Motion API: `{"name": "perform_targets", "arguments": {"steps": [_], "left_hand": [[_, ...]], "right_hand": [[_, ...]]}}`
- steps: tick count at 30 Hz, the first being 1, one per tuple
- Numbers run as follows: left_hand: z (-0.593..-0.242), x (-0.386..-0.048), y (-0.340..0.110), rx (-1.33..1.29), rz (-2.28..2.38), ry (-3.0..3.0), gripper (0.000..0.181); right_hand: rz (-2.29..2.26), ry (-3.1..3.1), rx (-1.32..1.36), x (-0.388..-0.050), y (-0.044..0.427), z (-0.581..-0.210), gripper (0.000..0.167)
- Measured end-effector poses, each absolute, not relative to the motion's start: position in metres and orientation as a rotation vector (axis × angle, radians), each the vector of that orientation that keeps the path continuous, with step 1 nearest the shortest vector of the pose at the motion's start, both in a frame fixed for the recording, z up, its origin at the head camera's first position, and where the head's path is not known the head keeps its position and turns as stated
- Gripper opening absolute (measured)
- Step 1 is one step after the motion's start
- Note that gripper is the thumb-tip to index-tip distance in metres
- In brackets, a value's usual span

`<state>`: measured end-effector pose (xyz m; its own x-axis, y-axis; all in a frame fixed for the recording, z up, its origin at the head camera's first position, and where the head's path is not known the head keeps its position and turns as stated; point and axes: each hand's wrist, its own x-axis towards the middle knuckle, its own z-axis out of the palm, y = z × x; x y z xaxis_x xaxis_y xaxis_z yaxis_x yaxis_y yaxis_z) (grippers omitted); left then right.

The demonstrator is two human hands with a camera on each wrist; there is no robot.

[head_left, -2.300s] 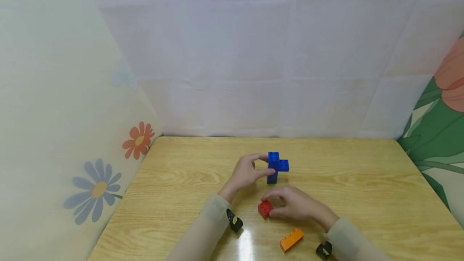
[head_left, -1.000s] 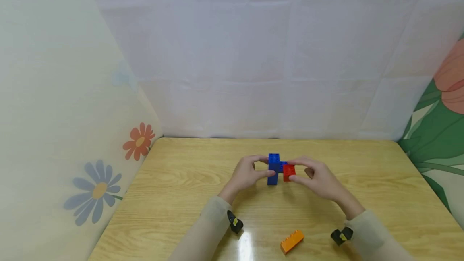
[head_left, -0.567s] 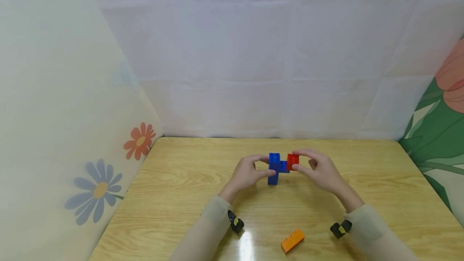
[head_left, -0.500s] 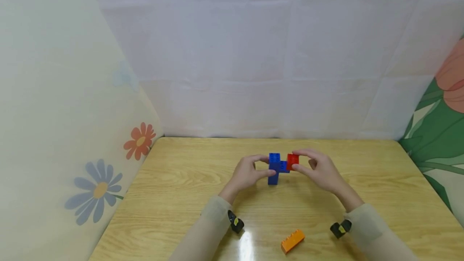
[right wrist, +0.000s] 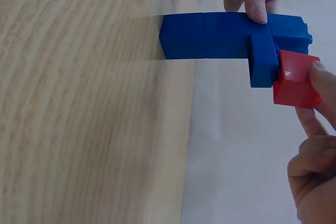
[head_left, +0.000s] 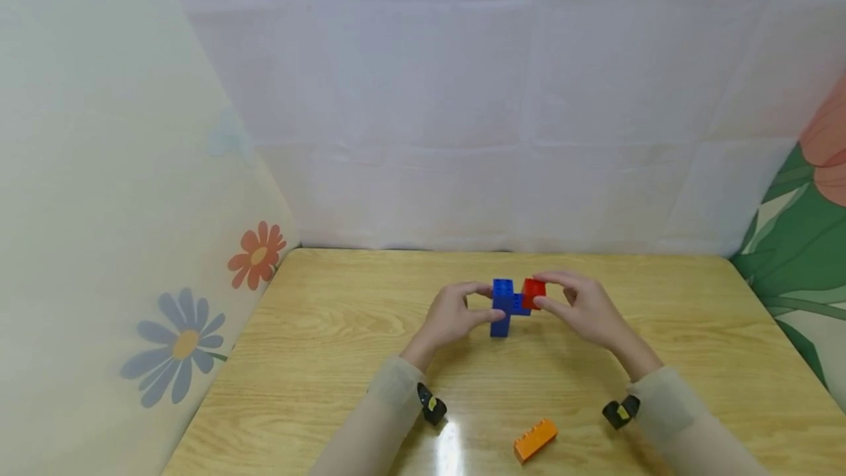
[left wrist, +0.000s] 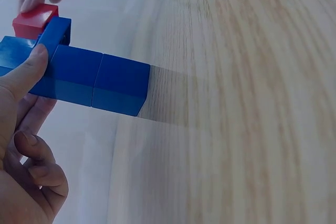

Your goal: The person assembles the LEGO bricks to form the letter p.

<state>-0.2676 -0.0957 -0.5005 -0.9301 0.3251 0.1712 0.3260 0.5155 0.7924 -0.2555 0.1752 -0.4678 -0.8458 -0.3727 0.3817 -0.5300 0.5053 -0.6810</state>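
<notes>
A tower of blue toy bricks (head_left: 501, 309) stands upright on the table, with a flat blue brick (head_left: 521, 305) jutting from its right side. My left hand (head_left: 454, 314) grips the tower near its upper half, thumb in front. In the left wrist view the left thumb (left wrist: 32, 69) presses by the joint of the jutting brick. My right hand (head_left: 581, 308) pinches a red brick (head_left: 534, 293) between thumb and fingers. The right wrist view has the red brick (right wrist: 296, 78) on the studded side of the jutting brick, slightly tilted; whether it is fully seated I cannot tell.
An orange brick (head_left: 535, 440) lies on the wooden table (head_left: 317, 358) near the front, between the forearms. Black wrist cameras (head_left: 431, 404) are strapped to both cuffs. A white cloth (head_left: 423, 109) hangs behind the table's far edge.
The right hand took the red brick from the table in front, carried it back and to the right, and lifted it onto the jutting blue brick. The left hand stayed on the tower.
</notes>
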Motion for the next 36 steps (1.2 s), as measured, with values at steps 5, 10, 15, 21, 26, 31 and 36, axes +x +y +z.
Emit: {"name": "perform_targets", "arguments": {"steps": [5,10,15,21,26,31,36], "left_hand": [[-0.4998,-0.267,-0.095,-0.578,-1.421,-2.746,0.046],[-0.4999,-0.2678,-0.0949,-0.579,-1.424,-2.746,0.045],[-0.4989,-0.2683,-0.0946,-0.586,-1.413,-2.743,0.046],[-0.4983,-0.267,-0.0943,-0.578,-1.404,-2.754,0.047],[-0.4985,-0.2679,-0.0945,-0.577,-1.402,-2.754,0.046],[-0.4984,-0.2684,-0.095,-0.582,-1.412,-2.752,0.046],[-0.5004,-0.2692,-0.095,-0.579,-1.416,-2.759,0.046]], "right_hand": [[1.176,-2.575,0.848,-0.2575,0.1776,-0.4633,0.037],[1.139,-2.587,0.879,-0.2585,0.1782,-0.4612,0.037],[1.116,-2.588,0.908,-0.2588,0.1779,-0.4593,0.036],[1.083,-2.605,0.925,-0.2588,0.1775,-0.4578,0.038],[1.085,-2.606,0.917,-0.2589,0.1773,-0.4581,0.037],[1.122,-2.641,0.873,-0.2571,0.1789,-0.4595,0.041],[1.175,-2.701,0.813,-0.2544,0.1825,-0.4662,0.052]]}}
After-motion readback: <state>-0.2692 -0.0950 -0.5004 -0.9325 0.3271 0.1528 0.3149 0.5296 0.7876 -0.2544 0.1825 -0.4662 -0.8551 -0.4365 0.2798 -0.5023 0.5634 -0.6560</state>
